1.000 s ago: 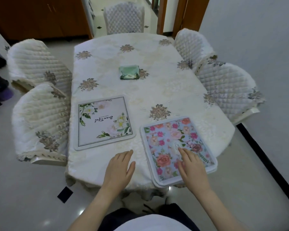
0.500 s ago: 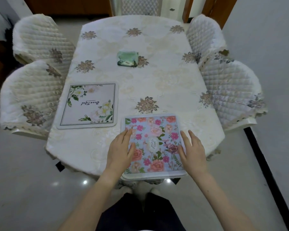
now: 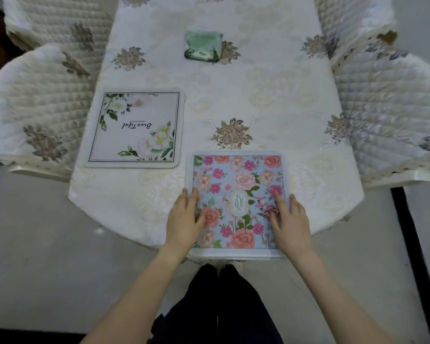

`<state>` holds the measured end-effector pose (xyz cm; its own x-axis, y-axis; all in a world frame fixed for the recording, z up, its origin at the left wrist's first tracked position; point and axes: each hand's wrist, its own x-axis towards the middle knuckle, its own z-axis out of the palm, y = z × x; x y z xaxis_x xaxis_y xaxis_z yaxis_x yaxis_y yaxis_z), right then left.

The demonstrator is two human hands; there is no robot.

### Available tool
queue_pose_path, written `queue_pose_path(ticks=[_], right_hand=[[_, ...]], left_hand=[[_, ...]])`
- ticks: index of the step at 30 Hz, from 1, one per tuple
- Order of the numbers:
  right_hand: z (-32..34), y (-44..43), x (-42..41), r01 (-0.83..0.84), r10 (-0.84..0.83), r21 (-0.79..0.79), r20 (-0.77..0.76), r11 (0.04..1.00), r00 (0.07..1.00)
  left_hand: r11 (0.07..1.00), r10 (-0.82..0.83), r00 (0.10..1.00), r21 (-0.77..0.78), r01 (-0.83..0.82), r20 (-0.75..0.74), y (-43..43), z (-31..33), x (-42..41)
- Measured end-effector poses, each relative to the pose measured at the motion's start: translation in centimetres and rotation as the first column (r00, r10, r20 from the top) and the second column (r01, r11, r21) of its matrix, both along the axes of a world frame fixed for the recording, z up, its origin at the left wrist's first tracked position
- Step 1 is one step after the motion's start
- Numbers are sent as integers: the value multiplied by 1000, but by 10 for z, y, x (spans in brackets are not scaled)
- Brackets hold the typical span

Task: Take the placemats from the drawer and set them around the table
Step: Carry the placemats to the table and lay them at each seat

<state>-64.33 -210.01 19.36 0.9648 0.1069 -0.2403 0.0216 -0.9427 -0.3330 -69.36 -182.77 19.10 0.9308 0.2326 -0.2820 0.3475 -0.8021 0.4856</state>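
Observation:
A blue placemat with pink flowers lies square at the near end of the table, its near edge hanging slightly over the table's edge. My left hand rests flat on its left border, fingers apart. My right hand rests flat on its right side in the same way. A white placemat with a flower corner print and script lettering lies flat on the table's left side, apart from both hands.
A green packet sits in the middle of the table. Quilted covered chairs stand on the left and on the right. Grey floor lies below, with a dark strip at the right.
The blue placemat has turned from a slant at the right corner to square at the near end. My left hand came onto its left border; both hands now lie flat on it.

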Motion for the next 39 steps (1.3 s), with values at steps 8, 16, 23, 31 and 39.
queue_pose_path(ticks=[8, 16, 23, 31, 39], right_hand=[[11, 8, 0, 185, -182, 125, -36, 975, 983], [24, 1, -2, 304, -308, 425, -60, 853, 949], [36, -6, -10, 491, -281, 566, -420, 662, 863], [56, 2, -37, 556, -336, 648, -443, 521, 831], [110, -20, -54, 535, -470, 738, -331, 412, 819]], left_hand=[[888, 302, 953, -371, -272, 24, 6, 22, 6], [707, 431, 900, -594, -384, -68, 24, 27, 13], [700, 142, 971, -673, -237, -194, 30, 26, 12], [654, 119, 974, -722, -223, -193, 34, 53, 7], [621, 76, 996, -780, -76, -37, 10, 113, 33]])
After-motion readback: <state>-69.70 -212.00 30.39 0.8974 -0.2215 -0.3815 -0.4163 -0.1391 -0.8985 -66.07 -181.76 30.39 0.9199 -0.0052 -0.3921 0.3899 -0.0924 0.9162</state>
